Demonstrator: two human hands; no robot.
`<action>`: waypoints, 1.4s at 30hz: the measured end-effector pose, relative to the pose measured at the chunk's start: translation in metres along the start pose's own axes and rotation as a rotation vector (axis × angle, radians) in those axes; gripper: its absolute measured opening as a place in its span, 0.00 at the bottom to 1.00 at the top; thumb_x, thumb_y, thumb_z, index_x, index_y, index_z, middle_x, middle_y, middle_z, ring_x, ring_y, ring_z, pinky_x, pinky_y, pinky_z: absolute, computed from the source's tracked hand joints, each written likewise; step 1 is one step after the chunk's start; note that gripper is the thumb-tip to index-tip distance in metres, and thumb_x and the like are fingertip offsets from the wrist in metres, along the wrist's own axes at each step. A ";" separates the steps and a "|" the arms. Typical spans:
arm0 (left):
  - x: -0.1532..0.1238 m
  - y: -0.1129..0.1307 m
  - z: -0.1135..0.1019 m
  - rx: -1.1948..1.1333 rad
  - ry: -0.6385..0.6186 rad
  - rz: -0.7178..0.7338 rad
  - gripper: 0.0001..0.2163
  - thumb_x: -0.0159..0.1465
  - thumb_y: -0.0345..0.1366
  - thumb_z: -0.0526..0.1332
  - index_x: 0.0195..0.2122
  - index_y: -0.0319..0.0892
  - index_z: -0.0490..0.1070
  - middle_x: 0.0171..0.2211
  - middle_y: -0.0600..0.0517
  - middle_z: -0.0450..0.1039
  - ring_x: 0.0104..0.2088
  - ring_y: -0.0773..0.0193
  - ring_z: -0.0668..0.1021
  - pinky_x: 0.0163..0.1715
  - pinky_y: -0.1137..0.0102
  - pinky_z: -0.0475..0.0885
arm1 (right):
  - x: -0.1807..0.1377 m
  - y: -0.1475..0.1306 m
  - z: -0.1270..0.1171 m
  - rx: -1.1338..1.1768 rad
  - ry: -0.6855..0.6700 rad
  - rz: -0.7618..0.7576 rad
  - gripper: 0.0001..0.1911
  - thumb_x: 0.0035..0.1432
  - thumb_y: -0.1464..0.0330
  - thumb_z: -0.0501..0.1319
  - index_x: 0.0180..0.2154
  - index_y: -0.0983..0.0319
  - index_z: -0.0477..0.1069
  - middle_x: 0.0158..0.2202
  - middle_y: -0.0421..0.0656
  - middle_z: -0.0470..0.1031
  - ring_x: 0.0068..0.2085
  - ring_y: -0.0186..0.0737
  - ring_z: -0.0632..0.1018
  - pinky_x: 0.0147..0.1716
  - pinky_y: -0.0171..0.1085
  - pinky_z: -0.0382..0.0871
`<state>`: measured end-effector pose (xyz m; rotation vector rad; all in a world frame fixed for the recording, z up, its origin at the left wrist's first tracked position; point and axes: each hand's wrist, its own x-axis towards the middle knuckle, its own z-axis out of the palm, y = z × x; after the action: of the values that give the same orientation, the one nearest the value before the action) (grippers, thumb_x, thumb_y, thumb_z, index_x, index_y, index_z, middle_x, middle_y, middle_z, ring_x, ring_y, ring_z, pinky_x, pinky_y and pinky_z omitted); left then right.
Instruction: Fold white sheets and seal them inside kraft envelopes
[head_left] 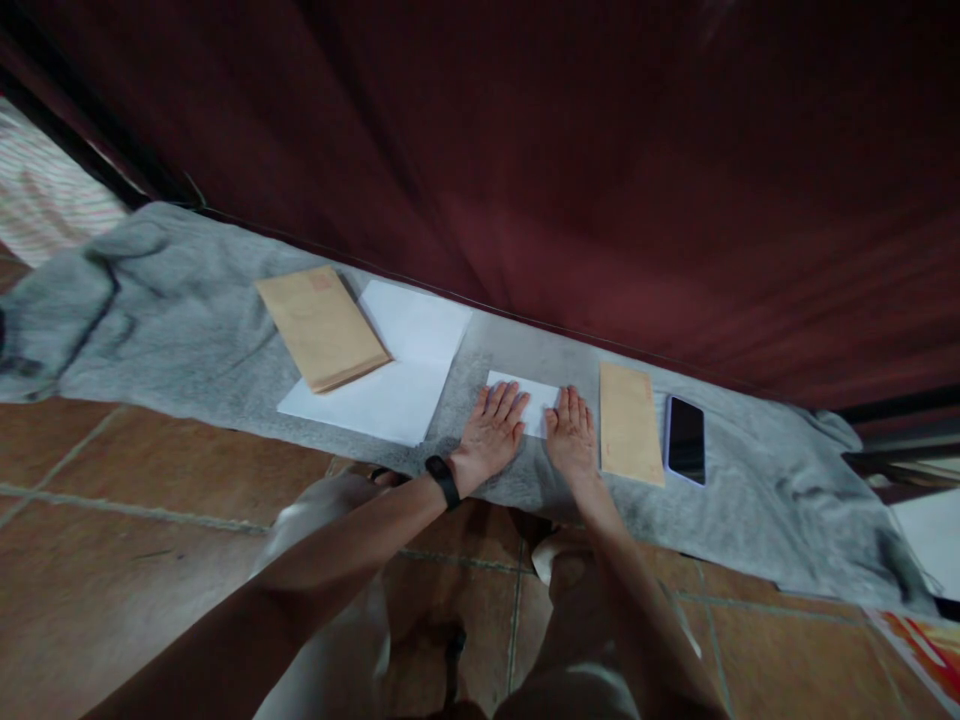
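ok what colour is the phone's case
The phone has a pale purple case, seen at its edges in the head view.

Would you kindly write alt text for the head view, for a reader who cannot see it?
A person's left hand and right hand rest flat at opposite ends of a small white paper on grey cloth. To the left, brown envelopes lie on larger white paper; to the right lie another brown envelope and a phone.
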<state>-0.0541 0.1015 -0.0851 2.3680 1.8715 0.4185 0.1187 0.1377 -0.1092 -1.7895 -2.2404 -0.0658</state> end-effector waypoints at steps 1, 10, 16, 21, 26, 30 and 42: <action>0.000 0.000 -0.001 -0.001 -0.002 -0.001 0.25 0.73 0.38 0.47 0.70 0.41 0.57 0.73 0.45 0.52 0.72 0.51 0.55 0.71 0.50 0.46 | 0.000 0.001 -0.001 0.000 0.005 0.001 0.32 0.74 0.61 0.39 0.70 0.73 0.53 0.71 0.60 0.56 0.70 0.51 0.59 0.66 0.53 0.54; -0.001 -0.001 0.003 -0.009 -0.008 -0.018 0.25 0.73 0.40 0.47 0.71 0.44 0.55 0.73 0.46 0.51 0.73 0.51 0.52 0.70 0.44 0.45 | 0.001 0.012 -0.020 0.110 0.042 0.073 0.25 0.69 0.62 0.52 0.62 0.65 0.68 0.57 0.57 0.72 0.58 0.54 0.72 0.56 0.50 0.66; -0.001 -0.002 0.006 -0.013 0.005 -0.015 0.25 0.73 0.40 0.46 0.71 0.43 0.55 0.74 0.46 0.49 0.73 0.51 0.52 0.71 0.45 0.44 | 0.007 0.008 -0.029 0.258 -0.075 0.279 0.21 0.66 0.61 0.57 0.56 0.63 0.72 0.47 0.51 0.78 0.46 0.48 0.80 0.45 0.41 0.72; -0.001 -0.001 0.003 0.007 0.005 -0.006 0.25 0.73 0.39 0.47 0.70 0.42 0.56 0.73 0.45 0.51 0.73 0.50 0.52 0.71 0.44 0.45 | 0.015 0.005 -0.033 0.423 -0.163 0.393 0.20 0.63 0.62 0.59 0.53 0.63 0.74 0.41 0.48 0.83 0.42 0.47 0.82 0.43 0.41 0.74; 0.000 -0.001 0.000 0.031 -0.014 0.005 0.25 0.74 0.39 0.46 0.70 0.40 0.57 0.73 0.45 0.51 0.73 0.49 0.53 0.71 0.45 0.46 | 0.020 0.009 -0.036 0.541 -0.218 0.404 0.13 0.60 0.63 0.60 0.42 0.61 0.80 0.38 0.47 0.84 0.43 0.47 0.83 0.42 0.39 0.74; 0.001 0.000 -0.002 0.062 -0.019 -0.004 0.25 0.74 0.40 0.46 0.70 0.40 0.57 0.73 0.45 0.51 0.73 0.49 0.53 0.71 0.45 0.47 | 0.022 0.014 -0.038 0.596 -0.252 0.431 0.12 0.57 0.62 0.63 0.37 0.62 0.79 0.36 0.46 0.83 0.41 0.47 0.83 0.41 0.39 0.74; 0.015 0.010 -0.019 -0.278 -0.006 -0.062 0.26 0.75 0.43 0.45 0.69 0.34 0.58 0.72 0.39 0.52 0.73 0.50 0.54 0.70 0.50 0.51 | 0.014 -0.013 -0.056 1.328 -0.068 0.451 0.20 0.52 0.52 0.65 0.36 0.62 0.77 0.31 0.42 0.80 0.29 0.40 0.78 0.27 0.38 0.75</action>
<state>-0.0464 0.1121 -0.0624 2.1230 1.7483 0.6208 0.1136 0.1361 -0.0499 -1.3524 -1.1826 1.2362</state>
